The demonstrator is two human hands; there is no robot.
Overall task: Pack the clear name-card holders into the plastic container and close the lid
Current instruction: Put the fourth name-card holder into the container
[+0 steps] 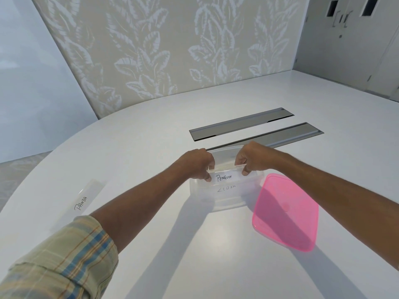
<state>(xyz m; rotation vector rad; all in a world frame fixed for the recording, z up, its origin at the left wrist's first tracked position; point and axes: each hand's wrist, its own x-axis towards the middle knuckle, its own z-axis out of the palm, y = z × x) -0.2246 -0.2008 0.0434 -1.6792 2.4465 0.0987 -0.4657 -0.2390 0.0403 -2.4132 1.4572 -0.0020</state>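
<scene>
The clear rectangular plastic container sits on the smooth white rounded table, its walls so transparent that the near rim is hard to trace; over its opening, the left hand and right hand each pinch one end of a clear folded name-card holder lettered "PENGUIN", thumbs to the front, other fingers curled behind and hidden; inside the container lies a second holder, its lettering blurred through the wall and only partly legible; just right of the container, touching or nearly so, lies the translucent pink rounded-square lid, flat on the table; well left of the container rests a clear holder lettered "PANDA", its outline faint against the white; beyond the container, two grey metal recessed slots; the nearer slot is partly hidden by the hands.
</scene>
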